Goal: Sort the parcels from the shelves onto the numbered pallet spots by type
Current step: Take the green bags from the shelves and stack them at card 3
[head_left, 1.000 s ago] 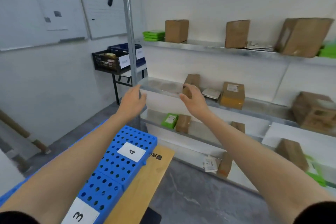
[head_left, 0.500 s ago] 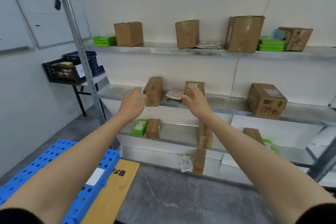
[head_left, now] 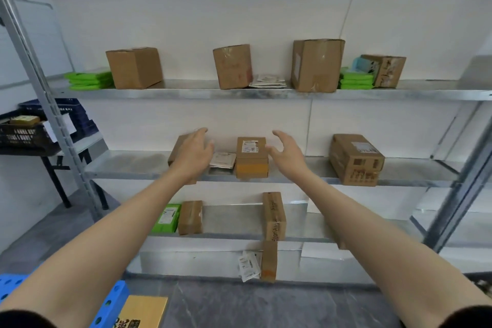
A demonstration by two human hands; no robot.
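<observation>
Reaching for the labelled box [head_left: 251, 157] on the middle shelf [head_left: 127, 168]; it sits at that shelf's front edge, about midway along

Got hold of it yet?

No. My left hand [head_left: 195, 153] and right hand [head_left: 286, 152] hover over the shelf's front edge with the box between them, both spread and with nothing in them. My left is in front of a tall brown box [head_left: 176, 150] on the same shelf; I cannot tell if it touches it

How will it handle?

It's small, squat, taped cardboard, so I judge it stiff and fairly light, though I can't know what's inside. The walls look dry, not slippery. I'd press a palm flat on each side wall, low down, curl my fingers round the back corners, and lift it straight up off the shelf

Anything to mind?

A flat white packet [head_left: 222, 160] lies on the shelf too, a little further towards its left end. It looks thin and loose, so dragging the box might sweep it off the shelf's edge. I'd lift, not pull
</observation>
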